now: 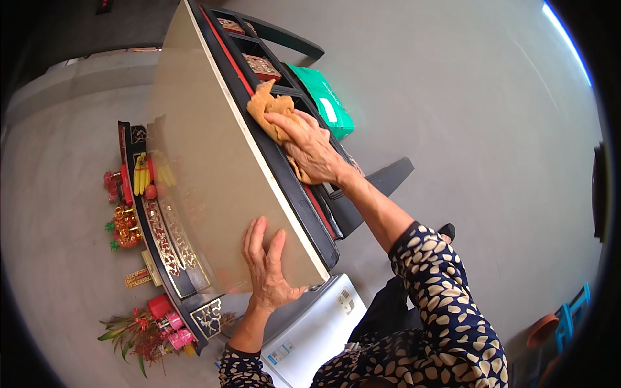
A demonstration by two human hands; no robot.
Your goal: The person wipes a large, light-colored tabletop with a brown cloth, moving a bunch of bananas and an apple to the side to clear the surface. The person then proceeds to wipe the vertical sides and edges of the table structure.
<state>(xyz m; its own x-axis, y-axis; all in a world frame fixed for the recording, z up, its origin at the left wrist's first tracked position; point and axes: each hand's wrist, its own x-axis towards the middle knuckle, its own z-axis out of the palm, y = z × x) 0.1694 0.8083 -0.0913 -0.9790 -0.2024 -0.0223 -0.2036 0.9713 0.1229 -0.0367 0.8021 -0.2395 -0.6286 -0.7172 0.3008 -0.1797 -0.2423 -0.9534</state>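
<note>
We see the right hand [310, 145] pressing an orange cloth [272, 110] against the desk's [220, 168] black front edge, the left hand [268, 268] spread flat on its beige top, the farther edge possibly still unwiped, though glare obscures it.

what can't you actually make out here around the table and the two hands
Head view only:
- Palm of the right hand: pressed down on the orange cloth, so the cloth's middle is hidden.
- Tabletop under the left hand: covered by the palm.
- Green package: partly behind the table's dark frame.
- White box: its label is too small, and the sleeve covers its right end.
- Shrine ornaments: too small and bent by the fisheye rim.
</note>
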